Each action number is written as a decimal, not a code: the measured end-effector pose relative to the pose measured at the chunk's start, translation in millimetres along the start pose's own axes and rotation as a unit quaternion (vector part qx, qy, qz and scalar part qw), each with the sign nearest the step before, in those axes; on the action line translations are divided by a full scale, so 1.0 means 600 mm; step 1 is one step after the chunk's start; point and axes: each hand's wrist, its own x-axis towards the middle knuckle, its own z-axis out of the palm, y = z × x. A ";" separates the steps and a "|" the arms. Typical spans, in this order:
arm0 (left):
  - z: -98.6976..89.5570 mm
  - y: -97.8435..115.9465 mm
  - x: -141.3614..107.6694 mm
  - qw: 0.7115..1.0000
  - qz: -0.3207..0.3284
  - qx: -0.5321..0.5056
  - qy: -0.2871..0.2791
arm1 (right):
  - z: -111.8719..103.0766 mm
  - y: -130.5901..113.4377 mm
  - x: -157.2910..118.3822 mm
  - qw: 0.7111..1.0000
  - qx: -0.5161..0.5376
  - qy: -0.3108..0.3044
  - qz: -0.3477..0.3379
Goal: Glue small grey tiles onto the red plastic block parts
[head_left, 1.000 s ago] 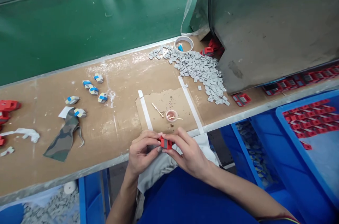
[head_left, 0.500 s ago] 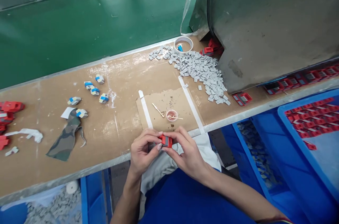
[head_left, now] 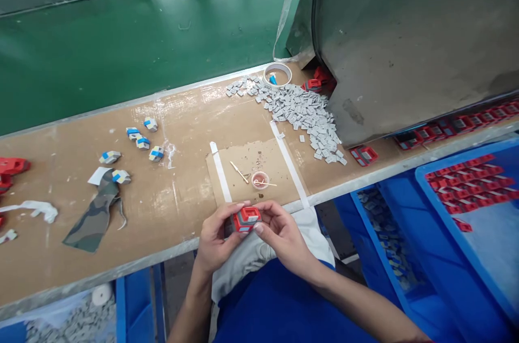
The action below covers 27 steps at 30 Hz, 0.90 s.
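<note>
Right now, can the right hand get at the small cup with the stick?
Likely yes: the small cup sits just ahead on the cardboard, with nothing visible between it and the right hand. That hand holds the red part, though, so it would probably need to let go first.

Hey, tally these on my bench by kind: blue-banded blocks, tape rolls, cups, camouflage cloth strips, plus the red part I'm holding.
Blue-banded blocks: 6
Tape roll: 1
Cup: 1
Camouflage cloth strip: 1
Held red part: 1
Total: 10
</note>
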 end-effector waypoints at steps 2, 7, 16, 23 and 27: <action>-0.002 -0.001 -0.004 0.999 0.003 0.036 -0.007 | -0.002 -0.003 -0.002 0.999 -0.035 -0.009 0.014; -0.004 0.004 -0.002 0.997 0.002 0.070 -0.041 | -0.013 -0.018 -0.005 0.959 -0.260 0.036 -0.109; -0.009 0.017 0.012 0.995 0.013 0.078 -0.066 | -0.021 -0.053 0.001 0.893 -0.408 -0.032 -0.188; -0.008 0.023 0.018 0.994 0.013 0.085 -0.062 | -0.015 -0.047 0.013 0.871 -0.440 -0.046 -0.213; 0.003 0.026 0.024 0.995 -0.006 0.089 -0.034 | -0.028 -0.048 0.013 0.870 -0.428 -0.058 -0.237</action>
